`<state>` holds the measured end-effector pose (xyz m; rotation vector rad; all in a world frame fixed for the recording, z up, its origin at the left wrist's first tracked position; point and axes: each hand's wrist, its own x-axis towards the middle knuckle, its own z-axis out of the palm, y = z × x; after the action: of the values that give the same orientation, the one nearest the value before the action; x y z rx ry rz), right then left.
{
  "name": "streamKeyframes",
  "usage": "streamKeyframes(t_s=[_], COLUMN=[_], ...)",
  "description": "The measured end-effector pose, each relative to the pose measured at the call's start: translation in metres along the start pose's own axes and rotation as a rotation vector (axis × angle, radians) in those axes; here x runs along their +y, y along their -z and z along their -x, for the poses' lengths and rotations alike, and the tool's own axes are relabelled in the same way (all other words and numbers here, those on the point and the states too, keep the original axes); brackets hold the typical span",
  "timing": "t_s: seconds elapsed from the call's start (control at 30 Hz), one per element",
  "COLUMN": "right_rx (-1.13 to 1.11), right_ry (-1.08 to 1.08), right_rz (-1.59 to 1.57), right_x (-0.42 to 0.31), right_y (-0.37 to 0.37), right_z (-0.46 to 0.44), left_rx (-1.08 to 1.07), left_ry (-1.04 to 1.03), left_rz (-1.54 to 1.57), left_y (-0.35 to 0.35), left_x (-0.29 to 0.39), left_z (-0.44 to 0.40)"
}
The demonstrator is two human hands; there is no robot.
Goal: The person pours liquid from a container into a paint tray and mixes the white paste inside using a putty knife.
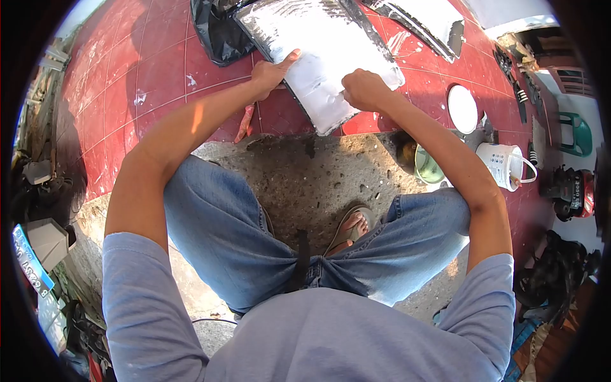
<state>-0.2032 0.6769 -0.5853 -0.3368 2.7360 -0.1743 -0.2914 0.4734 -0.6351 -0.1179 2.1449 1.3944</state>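
A dark-edged flat panel (312, 48) lies tilted on the red tiles, its upper face mostly coated in white, with streaks of dark showing at the far end. My left hand (270, 76) grips its left edge, thumb lying on top; the fingers below are hidden. Over the panel's near right part, my right hand (366, 90) is closed in a fist against the white surface. Whatever it may hold is hidden under the fingers. A thin reddish strip-like thing (245, 122) lies by the tile edge, below my left hand.
A black plastic bag (216, 35) lies beside the panel. Another white-and-black panel (439, 25) is at the back right. To the right are a white round lid (462, 108), a white bucket (499, 162) with a handle, and a greenish container (428, 167). White spatters mark the tiles (159, 76).
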Motion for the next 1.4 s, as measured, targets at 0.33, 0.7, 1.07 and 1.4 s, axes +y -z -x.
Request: streamKeyframes(t_s=[0.33,0.7,1.07,1.4], right_rx=[0.029,-0.016,0.023,-0.004], right_ry=[-0.021,-0.024,0.050,-0.070], right_rz=[-0.013,-0.012,-0.048,-0.074], right_x=[0.010,0.010,0.000,0.053], right_y=[-0.001,-0.001,-0.009,-0.008], right_z=[0.002,0.002,0.002,0.005], left_rx=[0.094,0.040,-0.011,-0.015], left_ry=[-0.008,0.036,0.029,0.051], left_rz=[-0.074,-0.056,0.008,0.060], left_y=[-0.005,-0.003,-0.003,-0.004], left_x=[-0.007,-0.007,-0.001,-0.007], left_z=[-0.010,-0.012,-0.001,-0.007])
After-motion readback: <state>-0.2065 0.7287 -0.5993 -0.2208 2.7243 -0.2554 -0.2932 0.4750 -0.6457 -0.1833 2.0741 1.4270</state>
